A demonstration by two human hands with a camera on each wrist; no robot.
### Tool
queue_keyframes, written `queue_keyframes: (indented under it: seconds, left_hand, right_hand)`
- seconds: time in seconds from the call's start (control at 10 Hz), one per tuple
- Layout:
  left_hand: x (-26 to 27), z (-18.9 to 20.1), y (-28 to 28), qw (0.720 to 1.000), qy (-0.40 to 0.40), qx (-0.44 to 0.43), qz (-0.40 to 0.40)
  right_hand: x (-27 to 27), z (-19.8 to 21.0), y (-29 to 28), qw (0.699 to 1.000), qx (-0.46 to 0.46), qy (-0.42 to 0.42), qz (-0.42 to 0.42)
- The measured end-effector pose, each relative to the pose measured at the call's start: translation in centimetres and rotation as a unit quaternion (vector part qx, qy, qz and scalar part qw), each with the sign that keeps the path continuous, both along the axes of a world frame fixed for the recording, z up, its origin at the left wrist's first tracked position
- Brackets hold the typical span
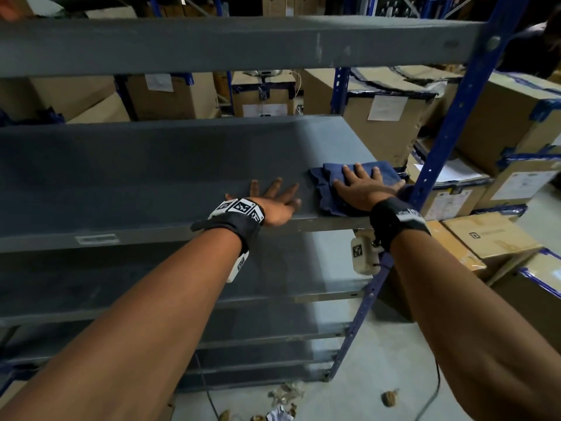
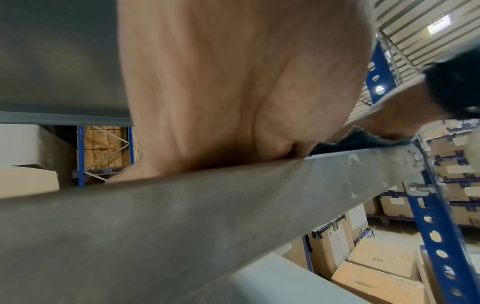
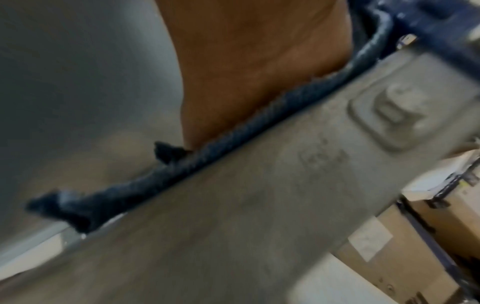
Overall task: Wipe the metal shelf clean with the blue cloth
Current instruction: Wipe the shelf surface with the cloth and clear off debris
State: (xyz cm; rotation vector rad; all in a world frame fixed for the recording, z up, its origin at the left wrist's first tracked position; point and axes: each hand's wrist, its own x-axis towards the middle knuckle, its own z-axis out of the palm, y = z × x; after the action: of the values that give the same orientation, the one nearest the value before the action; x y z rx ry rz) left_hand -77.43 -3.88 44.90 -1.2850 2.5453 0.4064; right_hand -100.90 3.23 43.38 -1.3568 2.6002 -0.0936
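A dark blue cloth [image 1: 332, 192] lies flat at the right end of a grey metal shelf [image 1: 151, 165]. My right hand [image 1: 361, 185] presses down on the cloth with straight, spread fingers. My left hand [image 1: 274, 200] rests flat on the bare shelf just left of the cloth, fingers spread. In the right wrist view the cloth's edge [image 3: 182, 168] hangs slightly over the shelf's front lip [image 3: 259, 195] under my palm. The left wrist view shows my palm [image 2: 233, 82] on the shelf's front lip [image 2: 182, 216] and the cloth [image 2: 358, 137] beyond it.
A blue perforated upright [image 1: 455, 117] stands right beside the cloth. Another grey shelf [image 1: 212, 41] runs above, and more sit below. Cardboard boxes [image 1: 501, 117] are stacked behind and to the right. Scraps of litter [image 1: 285, 393] lie on the floor.
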Motion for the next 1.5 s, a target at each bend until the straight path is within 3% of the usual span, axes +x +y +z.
queue_keyframes:
  seconds: [0.1, 0.3, 0.4, 0.5, 0.6, 0.7, 0.8, 0.9, 1.0, 1.1, 1.2, 1.3, 1.5]
  left_hand:
    - [0.0, 0.4, 0.1, 0.999, -0.043, -0.009, -0.006]
    - [-0.6, -0.6, -1.2, 0.998, 0.044, 0.043, 0.000]
    - [-0.8, -0.6, -1.1, 0.995, 0.086, 0.047, -0.004]
    - [-0.9, -0.8, -1.6, 0.993, 0.088, 0.074, 0.004]
    - [-1.0, -0.3, -1.9, 0.970, 0.103, 0.214, 0.060]
    - [-1.0, 0.7, -1.4, 0.577, 0.516, 0.574, 0.268]
    - [-2.6, 2.1, -0.8, 0.790, 0.423, 0.391, 0.211]
    - [-1.2, 0.7, -0.8, 0.982, 0.088, 0.152, 0.069]
    - [-0.7, 1.5, -0.4, 0.995, 0.030, 0.098, -0.003]
    - [-1.0, 1.6, 0.1, 0.997, -0.009, 0.083, -0.001]
    - [-1.1, 1.5, -0.8, 0.995, -0.016, 0.091, 0.020]
    - [-0.6, 0.8, -1.6, 0.995, 0.040, 0.087, 0.004]
    - [-0.6, 1.4, -1.7, 0.997, -0.006, 0.072, 0.010]
  right_hand:
    - [0.7, 1.7, 0.2, 0.999, 0.010, -0.013, -0.034]
    - [0.1, -2.9, -1.8, 0.995, 0.021, -0.096, 0.032]
    - [0.2, -1.2, -2.0, 0.993, 0.087, 0.037, 0.065]
    - [0.4, 0.9, -2.2, 0.994, 0.094, 0.002, 0.055]
    - [0.3, 0.6, -2.8, 0.996, 0.082, -0.007, 0.038]
    - [3.0, 0.6, -1.0, 0.995, 0.072, 0.029, 0.060]
    - [2.7, 0.8, -0.8, 0.992, 0.081, 0.041, 0.082]
    - [0.3, 1.7, -2.7, 0.995, 0.082, 0.000, 0.057]
    - [-0.8, 2.3, -4.3, 0.993, 0.102, -0.041, 0.051]
    - [-0.5, 1.6, -3.7, 0.991, 0.111, -0.038, 0.067]
    - [0.1, 1.4, -2.1, 0.987, 0.121, -0.046, 0.093]
    - [0.0, 2.2, -2.6, 0.985, 0.125, -0.051, 0.107]
    - [-1.4, 3.3, -5.7, 0.985, 0.130, -0.040, 0.108]
